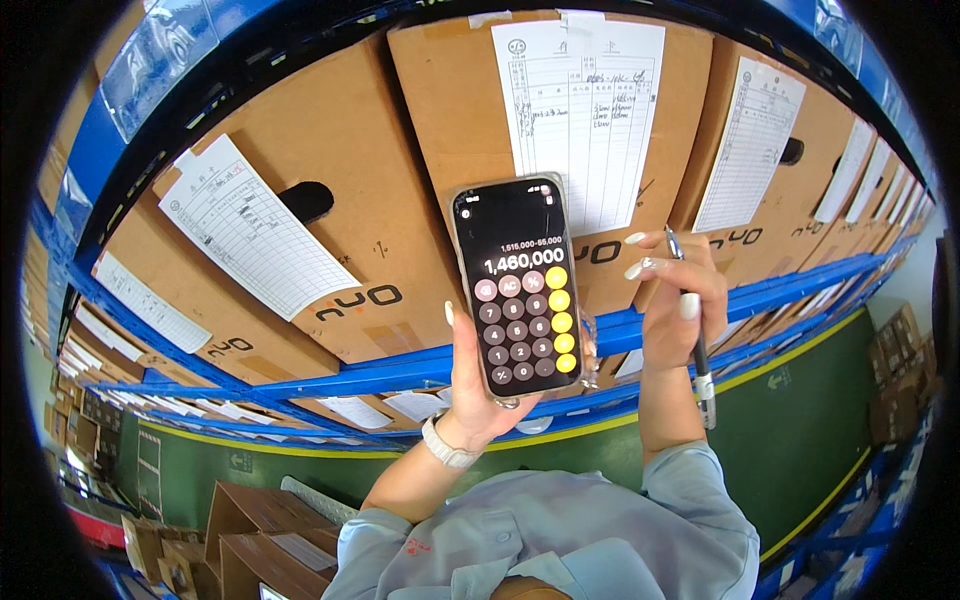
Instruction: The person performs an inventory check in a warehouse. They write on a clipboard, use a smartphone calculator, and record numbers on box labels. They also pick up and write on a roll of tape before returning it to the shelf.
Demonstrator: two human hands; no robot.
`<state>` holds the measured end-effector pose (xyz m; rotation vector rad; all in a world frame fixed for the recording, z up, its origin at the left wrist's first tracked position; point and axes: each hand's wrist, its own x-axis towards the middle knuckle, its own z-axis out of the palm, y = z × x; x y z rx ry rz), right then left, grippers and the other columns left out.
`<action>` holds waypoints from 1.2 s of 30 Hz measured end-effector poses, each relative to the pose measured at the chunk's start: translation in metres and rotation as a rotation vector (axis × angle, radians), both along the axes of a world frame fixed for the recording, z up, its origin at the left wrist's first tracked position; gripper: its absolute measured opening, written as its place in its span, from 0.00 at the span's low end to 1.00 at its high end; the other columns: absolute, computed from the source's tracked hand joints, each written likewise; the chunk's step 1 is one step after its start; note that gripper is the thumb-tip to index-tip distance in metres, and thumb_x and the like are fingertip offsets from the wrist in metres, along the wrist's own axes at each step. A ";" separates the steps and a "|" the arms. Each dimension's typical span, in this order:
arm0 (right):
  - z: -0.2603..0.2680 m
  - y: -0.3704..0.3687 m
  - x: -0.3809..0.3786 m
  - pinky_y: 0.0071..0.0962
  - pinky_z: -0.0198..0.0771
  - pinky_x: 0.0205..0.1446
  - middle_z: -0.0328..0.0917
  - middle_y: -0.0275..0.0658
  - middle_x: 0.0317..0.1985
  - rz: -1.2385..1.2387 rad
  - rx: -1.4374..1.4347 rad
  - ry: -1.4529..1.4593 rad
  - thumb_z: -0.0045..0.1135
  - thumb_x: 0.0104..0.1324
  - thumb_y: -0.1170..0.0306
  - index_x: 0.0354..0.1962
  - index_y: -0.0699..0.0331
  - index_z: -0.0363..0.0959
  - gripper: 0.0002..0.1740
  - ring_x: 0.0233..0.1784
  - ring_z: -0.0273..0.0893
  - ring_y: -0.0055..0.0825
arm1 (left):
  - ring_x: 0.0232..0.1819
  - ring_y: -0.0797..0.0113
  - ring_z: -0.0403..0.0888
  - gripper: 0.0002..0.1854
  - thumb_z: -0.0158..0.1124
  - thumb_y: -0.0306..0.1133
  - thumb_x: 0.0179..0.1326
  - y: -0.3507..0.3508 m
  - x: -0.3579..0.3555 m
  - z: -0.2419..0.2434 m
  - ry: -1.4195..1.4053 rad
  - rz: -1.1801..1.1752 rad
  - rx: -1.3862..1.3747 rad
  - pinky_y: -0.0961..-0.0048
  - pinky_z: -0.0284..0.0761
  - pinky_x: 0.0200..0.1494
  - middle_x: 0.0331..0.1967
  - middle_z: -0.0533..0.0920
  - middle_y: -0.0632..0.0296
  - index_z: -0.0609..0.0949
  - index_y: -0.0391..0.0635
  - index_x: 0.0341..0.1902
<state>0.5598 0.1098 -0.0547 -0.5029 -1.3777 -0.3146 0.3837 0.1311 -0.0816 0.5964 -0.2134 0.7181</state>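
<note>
A smartphone (517, 292) with a calculator on its screen lies upright in my left hand (480, 367), its clear case held between thumb and fingers. My right hand (682, 300) grips a pen (702, 352) just right of the phone, its tip pointing up. Behind the phone, a paper stock card (600, 165) with handwriting is taped to a cardboard box (442, 105). Another written card (247, 225) hangs on the box to the left, and a third card (750, 142) on the box to the right.
The boxes stand in a row on a blue metal rack (615, 334), with more carded boxes on the level below. Open cardboard boxes (277, 517) stand behind me at the lower left. Green floor (795, 405) with yellow lines runs along the rack, and stacked cartons (900, 367) stand at the far right.
</note>
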 end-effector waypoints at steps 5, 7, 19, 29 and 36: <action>-0.013 -0.009 -0.021 0.33 0.69 0.41 0.77 0.42 0.29 -0.109 -0.026 -0.033 0.43 0.65 0.65 0.33 0.66 0.73 0.13 0.35 0.74 0.35 | 0.49 0.58 0.74 0.45 0.33 0.71 0.57 0.000 -0.005 0.004 0.029 -0.013 -0.017 0.60 0.71 0.52 0.51 0.72 0.51 0.60 0.42 0.64; -0.014 -0.010 -0.024 0.33 0.69 0.41 0.77 0.42 0.29 -0.114 -0.034 -0.016 0.42 0.65 0.65 0.33 0.66 0.73 0.13 0.35 0.74 0.35 | 0.48 0.59 0.75 0.45 0.33 0.71 0.57 0.000 -0.006 0.004 0.082 0.022 -0.062 0.61 0.72 0.51 0.51 0.72 0.52 0.59 0.42 0.64; 0.004 0.024 0.004 0.40 0.72 0.45 0.77 0.42 0.25 -0.053 0.001 -0.048 0.40 0.65 0.67 0.33 0.67 0.72 0.13 0.33 0.73 0.33 | 0.56 0.55 0.69 0.53 0.30 0.77 0.50 -0.001 -0.001 -0.002 -0.085 -0.101 -0.043 0.58 0.67 0.58 0.63 0.63 0.50 0.55 0.44 0.68; 0.002 0.040 0.012 0.44 0.72 0.46 0.76 0.41 0.26 0.006 -0.044 -0.035 0.40 0.66 0.64 0.34 0.65 0.71 0.14 0.32 0.72 0.31 | 0.45 0.59 0.74 0.56 0.27 0.79 0.48 -0.014 0.003 0.008 0.248 0.169 -0.162 0.61 0.71 0.48 0.47 0.75 0.50 0.59 0.37 0.64; 0.002 0.039 0.015 0.43 0.72 0.46 0.76 0.41 0.25 0.020 -0.049 -0.058 0.41 0.66 0.63 0.35 0.65 0.71 0.14 0.31 0.72 0.31 | 0.46 0.58 0.74 0.57 0.27 0.80 0.47 -0.013 0.005 0.002 0.207 0.140 -0.123 0.61 0.71 0.49 0.49 0.74 0.50 0.60 0.37 0.63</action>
